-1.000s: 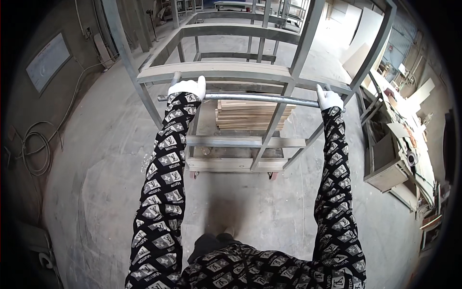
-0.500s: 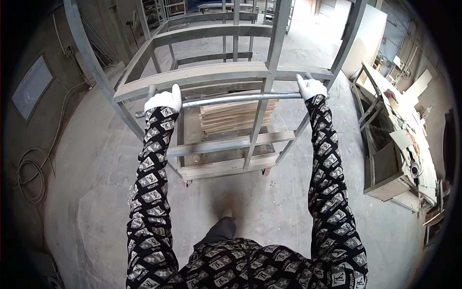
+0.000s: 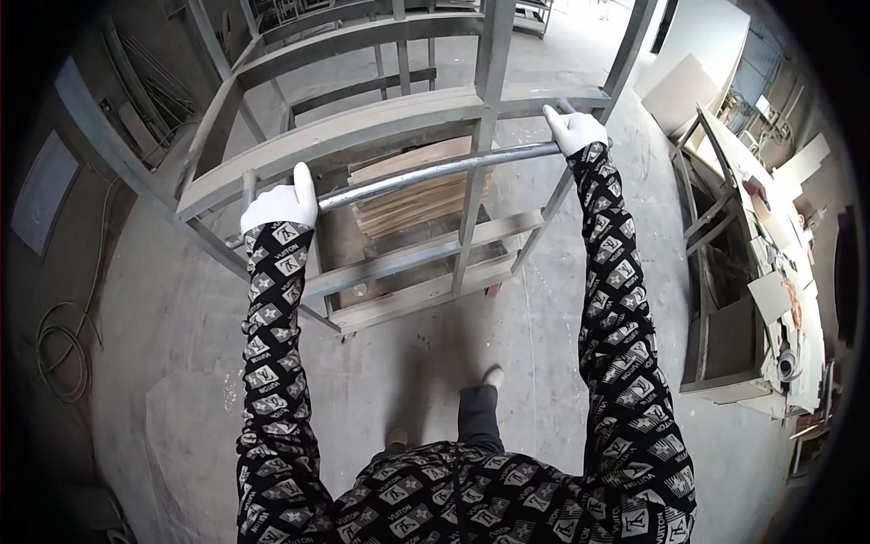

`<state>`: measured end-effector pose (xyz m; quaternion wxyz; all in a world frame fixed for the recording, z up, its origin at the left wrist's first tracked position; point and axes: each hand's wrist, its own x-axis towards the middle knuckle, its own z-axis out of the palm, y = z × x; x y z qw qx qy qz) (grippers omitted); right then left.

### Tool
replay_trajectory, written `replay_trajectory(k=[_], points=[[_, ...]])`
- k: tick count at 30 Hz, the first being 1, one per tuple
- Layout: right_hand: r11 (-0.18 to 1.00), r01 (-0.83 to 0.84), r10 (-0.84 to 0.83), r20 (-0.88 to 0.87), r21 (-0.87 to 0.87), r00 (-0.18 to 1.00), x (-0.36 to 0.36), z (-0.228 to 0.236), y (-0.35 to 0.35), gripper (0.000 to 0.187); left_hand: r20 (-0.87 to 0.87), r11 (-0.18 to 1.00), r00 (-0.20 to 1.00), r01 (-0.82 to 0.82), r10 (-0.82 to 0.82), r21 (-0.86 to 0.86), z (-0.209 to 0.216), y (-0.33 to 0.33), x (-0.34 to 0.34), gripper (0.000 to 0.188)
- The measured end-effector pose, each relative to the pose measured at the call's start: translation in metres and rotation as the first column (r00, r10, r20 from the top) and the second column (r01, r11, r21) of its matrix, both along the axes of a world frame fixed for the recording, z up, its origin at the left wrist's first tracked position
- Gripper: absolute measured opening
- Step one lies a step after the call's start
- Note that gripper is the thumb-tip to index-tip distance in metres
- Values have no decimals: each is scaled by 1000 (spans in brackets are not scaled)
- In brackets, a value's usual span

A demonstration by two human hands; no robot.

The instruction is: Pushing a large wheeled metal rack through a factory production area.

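Both my hands wear white gloves and grip the round metal push bar [image 3: 435,170] of a tall grey metal-framed cart [image 3: 490,63]. My left hand [image 3: 279,201] is closed round the bar's left end, its thumb pointing up. Near the right end, my right hand [image 3: 577,131] is closed on the same bar, thumb raised too. The fingers curl over the far side and are partly hidden. A stack of thin wooden boards [image 3: 421,195] lies low inside the cart, behind the bar. From my side, the cart stands skewed, its right end farther off.
A cluttered workbench [image 3: 811,335] with scraps and a roll stands at the right. Pale sheets [image 3: 698,41] lean behind it. A coiled hose [image 3: 62,358] lies by the left wall, and long bars [image 3: 145,82] lean at the far left. More metal racks stand beyond the cart.
The cart has shifted left in view and tilted, its left end nearer and right end farther. Both hands moved with the bar, still holding it. One foot has stepped forward.
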<state>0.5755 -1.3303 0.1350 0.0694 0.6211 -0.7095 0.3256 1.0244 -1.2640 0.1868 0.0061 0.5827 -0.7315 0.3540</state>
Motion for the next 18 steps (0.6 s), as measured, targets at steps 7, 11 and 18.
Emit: replay_trajectory(k=[7,11,18], points=[[970,32,-30,-12,240,999,25,16,0,59,-85,966,975,-190,207,176,4,-15,14,54],[964,44,-37,-35,264,999,10,4,-4,58,-55,977,986,-145,155,154,4,-9,-6,44],[943,101,-107,3,316,994,4,6,-10,58,-147,986,981,-111,128,121,4,-16,-9,39]])
